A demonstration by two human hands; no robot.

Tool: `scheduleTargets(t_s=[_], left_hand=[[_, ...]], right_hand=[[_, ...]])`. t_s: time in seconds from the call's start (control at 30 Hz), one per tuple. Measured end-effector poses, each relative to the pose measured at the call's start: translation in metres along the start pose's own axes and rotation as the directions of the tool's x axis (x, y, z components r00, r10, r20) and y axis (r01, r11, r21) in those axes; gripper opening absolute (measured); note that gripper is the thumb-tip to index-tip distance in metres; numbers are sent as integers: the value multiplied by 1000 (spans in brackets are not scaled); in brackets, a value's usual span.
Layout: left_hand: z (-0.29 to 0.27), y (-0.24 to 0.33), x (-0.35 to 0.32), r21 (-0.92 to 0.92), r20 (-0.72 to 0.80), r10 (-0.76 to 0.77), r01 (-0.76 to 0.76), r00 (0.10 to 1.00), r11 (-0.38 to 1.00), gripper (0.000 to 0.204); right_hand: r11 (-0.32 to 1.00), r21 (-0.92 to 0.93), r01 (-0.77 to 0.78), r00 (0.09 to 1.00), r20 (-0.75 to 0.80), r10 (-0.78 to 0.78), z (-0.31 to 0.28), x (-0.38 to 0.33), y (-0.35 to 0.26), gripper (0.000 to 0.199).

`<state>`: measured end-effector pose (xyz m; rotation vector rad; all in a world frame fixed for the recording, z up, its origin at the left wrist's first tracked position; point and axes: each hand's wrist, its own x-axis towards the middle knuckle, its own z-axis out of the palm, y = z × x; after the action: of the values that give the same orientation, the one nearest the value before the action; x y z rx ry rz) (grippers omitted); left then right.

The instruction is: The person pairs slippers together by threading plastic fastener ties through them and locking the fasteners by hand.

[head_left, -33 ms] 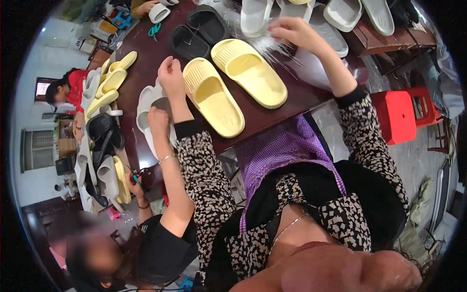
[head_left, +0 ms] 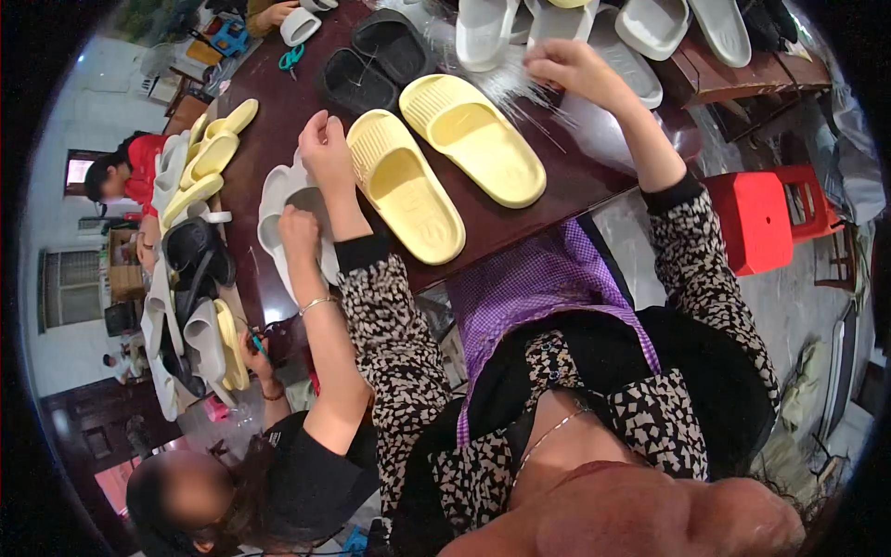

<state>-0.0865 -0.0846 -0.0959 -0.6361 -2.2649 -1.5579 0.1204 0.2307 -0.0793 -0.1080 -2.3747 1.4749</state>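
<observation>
A pale-yellow, ribbed-strap slide slipper (head_left: 413,200) lies just right of the left grip (head_left: 320,139), on the glossy dark-red tabletop (head_left: 587,172). Its matching pale-yellow slipper (head_left: 487,144) lies left of the right grip (head_left: 554,72), nearer the person. Both grips have curled fingers; whether either pinches anything, I cannot tell. Black slide slippers (head_left: 394,46) lie between the grips, farther out; a co-worker's hand (head_left: 300,237) is near the left grip.

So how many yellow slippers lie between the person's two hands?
2. The left yellow slipper lies beside the left hand; the right yellow slipper lies next to it, toward the right hand. More yellow slippers, some perhaps hidden, are piled farther left.
</observation>
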Motion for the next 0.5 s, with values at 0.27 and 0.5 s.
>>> scheduleTargets(t_s=[0.27, 0.5], left_hand=[[4, 78, -72, 234, 65, 268, -275, 961, 933, 24], [26, 110, -128, 202, 229, 388, -433, 893, 878, 24]], right_hand=[[890, -456, -5, 981, -176, -85, -3, -72, 25, 15], [844, -526, 105, 964, -153, -216, 14, -62, 8, 13]])
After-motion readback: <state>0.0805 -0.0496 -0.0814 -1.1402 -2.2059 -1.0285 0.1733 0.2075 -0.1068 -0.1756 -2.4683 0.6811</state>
